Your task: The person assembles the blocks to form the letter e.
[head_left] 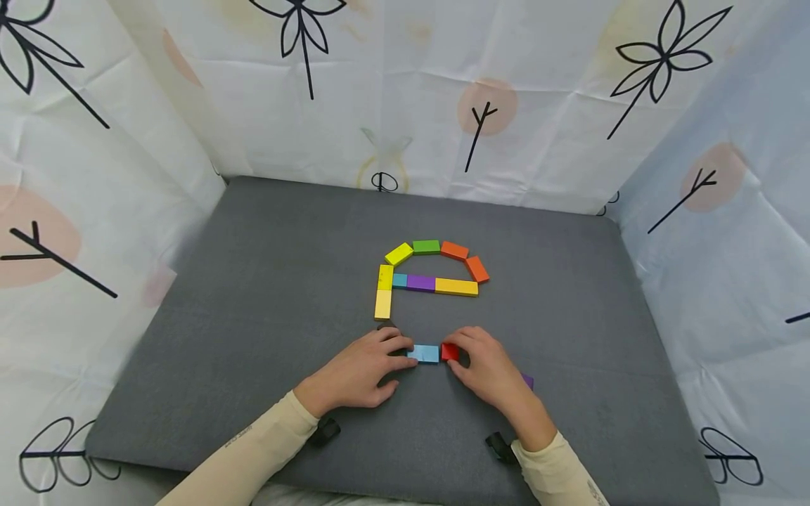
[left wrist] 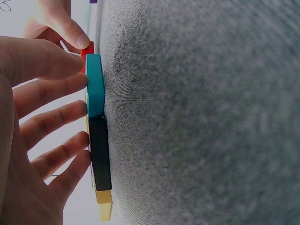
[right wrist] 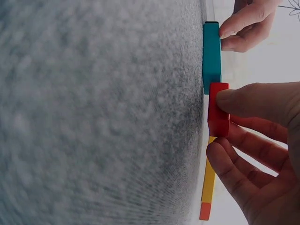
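My left hand (head_left: 361, 372) rests its spread, mostly straight fingers on a light blue block (head_left: 425, 353), its thumb off to the near side. A black block (left wrist: 100, 154) adjoins the blue one, largely hidden behind this hand in the head view. Between thumb and fingers, my right hand (head_left: 484, 369) pinches a red block (right wrist: 218, 110) at the blue block's right end. Farther back, yellow (head_left: 382, 304), green (head_left: 426, 247), orange (head_left: 455, 251), teal (head_left: 400, 281) and purple (head_left: 421, 283) blocks form a closed loop with a short leg at its left.
Another purple block (head_left: 528, 381) shows partly behind my right wrist. All of these lie on a grey cloth-covered table (head_left: 266, 281). White patterned curtains (head_left: 405, 126) stand along its back and both sides.
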The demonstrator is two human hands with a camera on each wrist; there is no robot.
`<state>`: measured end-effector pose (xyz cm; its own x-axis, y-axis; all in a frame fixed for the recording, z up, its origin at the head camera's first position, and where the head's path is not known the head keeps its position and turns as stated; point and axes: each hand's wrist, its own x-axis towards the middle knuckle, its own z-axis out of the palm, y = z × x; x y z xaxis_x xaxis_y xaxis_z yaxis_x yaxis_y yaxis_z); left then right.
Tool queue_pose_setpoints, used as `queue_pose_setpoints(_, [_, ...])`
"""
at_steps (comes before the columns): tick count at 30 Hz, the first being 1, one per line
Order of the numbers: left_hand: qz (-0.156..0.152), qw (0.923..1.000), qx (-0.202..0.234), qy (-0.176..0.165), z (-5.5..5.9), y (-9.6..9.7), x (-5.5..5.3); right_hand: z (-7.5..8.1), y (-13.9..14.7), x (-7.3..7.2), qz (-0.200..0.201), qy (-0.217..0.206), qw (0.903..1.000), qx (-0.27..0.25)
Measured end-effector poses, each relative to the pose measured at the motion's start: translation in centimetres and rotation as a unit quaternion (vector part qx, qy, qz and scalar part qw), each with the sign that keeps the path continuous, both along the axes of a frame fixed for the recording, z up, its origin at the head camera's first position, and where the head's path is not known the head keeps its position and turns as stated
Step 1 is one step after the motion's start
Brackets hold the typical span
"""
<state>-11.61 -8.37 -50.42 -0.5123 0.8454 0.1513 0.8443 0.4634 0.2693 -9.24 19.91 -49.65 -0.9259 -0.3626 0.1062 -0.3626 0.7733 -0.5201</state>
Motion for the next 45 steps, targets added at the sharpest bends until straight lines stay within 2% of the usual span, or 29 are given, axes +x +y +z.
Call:
queue_pose_setpoints(30, [0.0, 0.9999, -0.001, -0.012, -0.24, -0.11, -0.09, -0.11, -0.28, -0.32, 0.013, -0.036, 0.9992, 0.009])
queue_pose_setpoints(45, [0.0, 0.9999, -0.002, -0.015, 0.0, -0.07, -0.1, -0.05, -0.17, -0.2, 0.017, -0.039, 0.9991, 0.003])
